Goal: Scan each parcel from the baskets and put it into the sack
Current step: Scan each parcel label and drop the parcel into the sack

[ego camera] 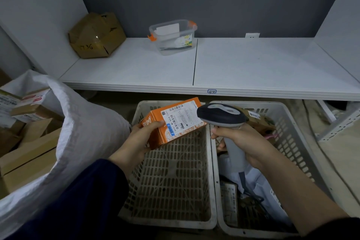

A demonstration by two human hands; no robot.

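Two baskets [169, 181], one sack [83, 132] (parcel [175, 122], scanner [222, 116] held).

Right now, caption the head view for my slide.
The left hand holds an orange parcel to the scanner gripped in the right hand.

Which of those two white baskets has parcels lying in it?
The right basket, below the scanner: a brown box and white bags lie inside. The left basket, beneath the orange box, shows only bare floor.
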